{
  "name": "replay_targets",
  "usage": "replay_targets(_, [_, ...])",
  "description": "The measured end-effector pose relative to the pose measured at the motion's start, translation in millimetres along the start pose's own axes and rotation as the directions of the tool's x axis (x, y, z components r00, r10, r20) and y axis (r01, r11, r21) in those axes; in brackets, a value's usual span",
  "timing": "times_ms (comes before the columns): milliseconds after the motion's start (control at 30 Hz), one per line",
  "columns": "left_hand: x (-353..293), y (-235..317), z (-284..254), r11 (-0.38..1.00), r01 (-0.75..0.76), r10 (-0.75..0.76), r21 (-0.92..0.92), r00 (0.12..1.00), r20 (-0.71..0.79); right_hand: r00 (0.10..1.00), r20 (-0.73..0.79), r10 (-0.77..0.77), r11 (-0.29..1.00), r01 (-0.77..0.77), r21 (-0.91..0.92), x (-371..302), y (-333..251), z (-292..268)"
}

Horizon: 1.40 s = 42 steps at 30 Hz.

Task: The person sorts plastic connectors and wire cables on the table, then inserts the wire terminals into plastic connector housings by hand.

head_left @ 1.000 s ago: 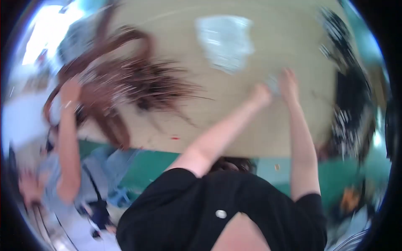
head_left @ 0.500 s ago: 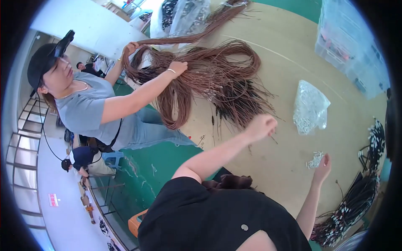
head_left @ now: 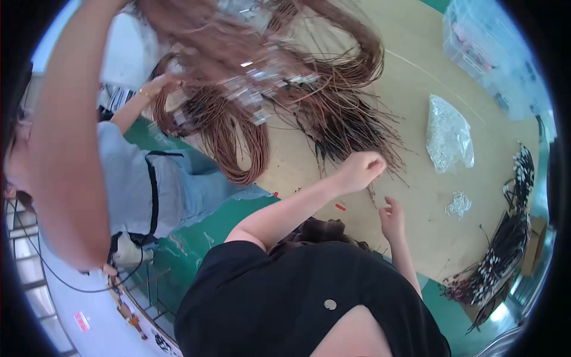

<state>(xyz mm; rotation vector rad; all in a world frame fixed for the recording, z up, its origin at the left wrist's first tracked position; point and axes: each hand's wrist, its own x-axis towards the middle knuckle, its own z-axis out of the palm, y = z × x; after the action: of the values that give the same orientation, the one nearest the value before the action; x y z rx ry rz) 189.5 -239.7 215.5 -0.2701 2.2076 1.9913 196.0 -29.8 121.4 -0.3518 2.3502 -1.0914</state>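
Observation:
My left hand [head_left: 360,171] is closed in a pinch at the near edge of a spread of brown wires [head_left: 351,128] with dark ends. What its fingers hold is hidden; a thin brown strand [head_left: 372,195] shows just below it. Lower and to the right, my right hand [head_left: 392,221] is raised over the table with bent fingers drawn together. Anything between those fingertips is too small to make out. Farther right lies a small pile of white plastic pieces [head_left: 458,204], apart from both hands. Behind it rests a clear bag [head_left: 447,134] of similar white pieces.
At left, a co-worker's raised arm [head_left: 68,137] crosses the view near a blurred brown wire bundle [head_left: 208,35]. Looped wires [head_left: 238,143] hang at the table edge. Clear plastic boxes [head_left: 491,53] stand back right; dark cables with white connectors [head_left: 496,262] lie along the right edge.
My right hand has moved left from the white pile toward my left hand, which stays closed near the wires. The co-worker has come closer, raising an arm; a wire bundle now sweeps across the top.

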Motion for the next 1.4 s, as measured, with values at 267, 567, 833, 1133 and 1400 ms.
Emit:
replay_targets(267, [-114.9,-36.3,-4.2,0.942,0.218,-0.249,-0.255,0.964,-0.097,0.989,0.114,-0.092,0.996,0.091,0.012,-17.5,-43.5,11.5])
replay_targets(567, [-249.7,-70.5,35.7,0.853,0.280,-0.465,-0.440,0.790,-0.399,0.910,0.354,-0.216,0.971,0.237,-0.018,-67.1,-20.1,53.8])
replay_targets(833, [-332.4,-44.5,22.8,0.914,0.106,-0.324,-0.392,0.771,-0.548,0.736,0.606,-0.300,0.911,0.411,-0.048,-122.9,-55.9,108.3])
replay_targets(1133, [-548.6,-19.7,-28.7,0.898,-0.370,0.028,-0.237,0.585,-0.810,0.518,0.774,-0.365,0.761,0.644,-0.072,-199.7,-122.2,260.5])
replay_targets(1400, [-765.9,-26.8,-102.8,0.819,-0.534,0.265,0.208,0.032,-0.964,0.323,0.933,-0.159,0.672,0.728,-0.137,-291.8,-183.5,432.1])
